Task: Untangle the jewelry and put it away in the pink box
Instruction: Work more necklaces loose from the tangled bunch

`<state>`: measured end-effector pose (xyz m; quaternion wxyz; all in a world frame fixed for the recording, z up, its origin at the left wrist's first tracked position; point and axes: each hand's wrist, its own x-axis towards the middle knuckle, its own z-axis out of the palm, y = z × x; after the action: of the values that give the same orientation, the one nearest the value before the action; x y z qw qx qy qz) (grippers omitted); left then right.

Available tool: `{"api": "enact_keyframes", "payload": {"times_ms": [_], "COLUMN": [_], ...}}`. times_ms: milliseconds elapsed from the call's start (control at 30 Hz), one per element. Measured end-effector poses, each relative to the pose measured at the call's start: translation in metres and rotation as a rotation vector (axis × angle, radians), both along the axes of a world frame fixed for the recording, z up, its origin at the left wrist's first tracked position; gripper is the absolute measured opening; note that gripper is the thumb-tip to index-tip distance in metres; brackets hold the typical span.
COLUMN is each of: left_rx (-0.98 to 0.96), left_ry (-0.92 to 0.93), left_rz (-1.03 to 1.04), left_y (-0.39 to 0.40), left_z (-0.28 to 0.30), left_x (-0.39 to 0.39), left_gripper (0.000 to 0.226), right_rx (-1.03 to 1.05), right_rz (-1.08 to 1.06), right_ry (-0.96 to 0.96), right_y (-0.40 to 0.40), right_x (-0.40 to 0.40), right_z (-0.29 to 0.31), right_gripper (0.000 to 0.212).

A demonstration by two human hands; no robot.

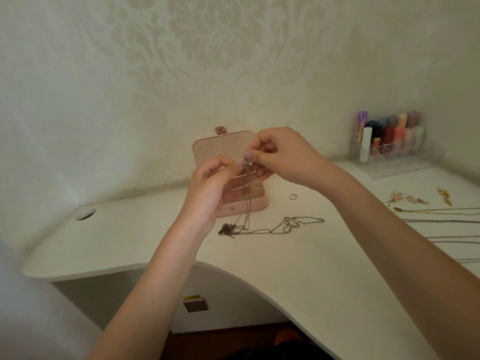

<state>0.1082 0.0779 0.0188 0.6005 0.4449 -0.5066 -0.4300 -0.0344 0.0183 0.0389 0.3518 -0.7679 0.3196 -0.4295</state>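
Pinched together over a small silver pendant [246,163]: left hand [207,188] from below and to the left, right hand [283,157] from the right, fingertips of both clamped on the metal piece and nearly touching. Raised above the tabletop [298,268], directly in front of the open pink box [255,206]. Hanging straight down from the pinch, a thin silver chain [245,201], long axis vertical, then trailing onto the tabletop into a knotted clump [228,229] at near left and a looser run stretching right to a second small snarl [293,222]. Fine, limp, glinting links; likely to need pulling apart sideways, the left hand being nearer the clump. Behind: box lid upright, padded, dotted with tiny holes. Right of the box, a small ring [292,196]; farther right, gold earrings [407,200] and more chains [446,216] laid out straight.
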Motion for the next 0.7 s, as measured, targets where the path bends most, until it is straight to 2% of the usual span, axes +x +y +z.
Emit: {"api": "enact_keyframes", "payload": {"times_ms": [167, 300, 433, 500, 600, 700], "left_rx": [0.077, 0.112, 0.172, 0.220, 0.284, 0.315], "left_ry": [0.217, 0.319, 0.418, 0.496, 0.526, 0.542], "left_rz": [-0.045, -0.046, -0.043, -0.061, -0.052, -0.053], "left_y": [0.003, 0.003, 0.000, -0.001, -0.005, -0.009], "left_z": [-0.002, -0.005, -0.008, -0.009, -0.009, -0.010], "left_x": [0.000, -0.002, -0.004, -0.006, -0.008, -0.007], "left_gripper": [0.022, 0.023, 0.011, 0.016, 0.023, 0.019], "right_rx": [0.041, 0.083, 0.088, 0.072, 0.046, 0.025], "right_rz": [0.034, 0.046, 0.039, 0.030, 0.034, 0.026], "right_ry": [-0.010, -0.043, -0.037, -0.038, -0.008, 0.032], "right_y": [0.001, 0.001, -0.001, -0.001, -0.001, -0.002], "right_x": [0.002, 0.002, 0.002, 0.004, 0.006, 0.008], "right_z": [0.000, -0.001, -0.004, -0.005, -0.007, -0.009], "right_gripper": [0.009, 0.010, 0.009, 0.012, 0.015, 0.018]}}
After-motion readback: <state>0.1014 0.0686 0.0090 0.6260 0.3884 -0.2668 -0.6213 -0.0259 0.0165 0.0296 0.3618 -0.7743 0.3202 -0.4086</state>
